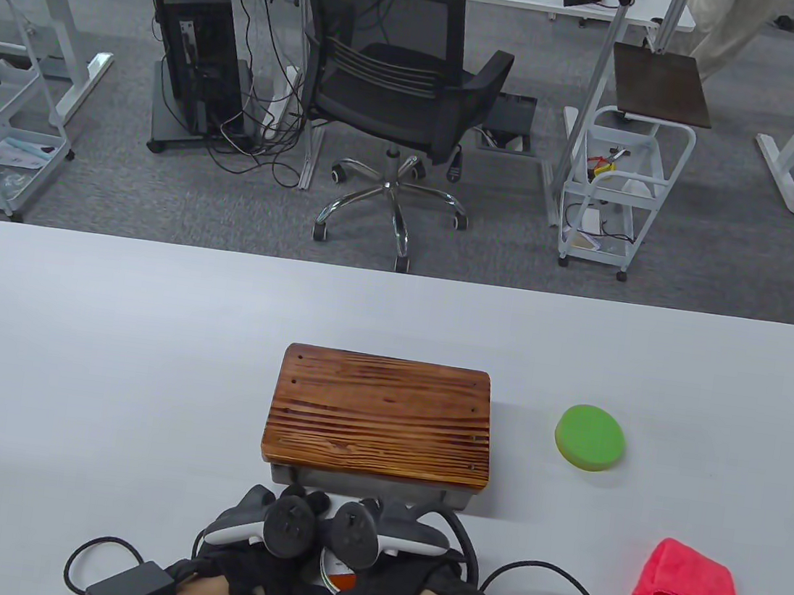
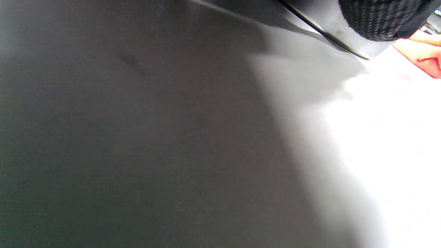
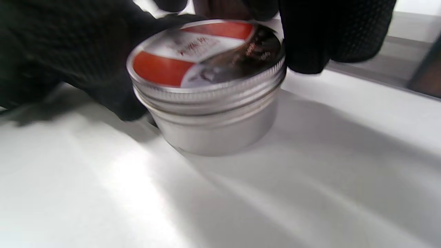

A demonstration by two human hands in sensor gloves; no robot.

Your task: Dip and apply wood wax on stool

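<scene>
Fingers of both hands wrap the wax tin at the table's near edge, lid on, seemingly being unscrewed. Stool top looks unwaxed; green sponge and red cloth untouched. Dipping, applying all remain.

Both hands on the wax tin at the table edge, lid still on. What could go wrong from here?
1. The tin stands on smooth table; if the lid sticks, twisting may spin or skid the whole tin.
2. The left hand and right hand work close behind the stool, so a slip could knock it.
3. Glove cables trail near the red cloth and could drag it.
</scene>
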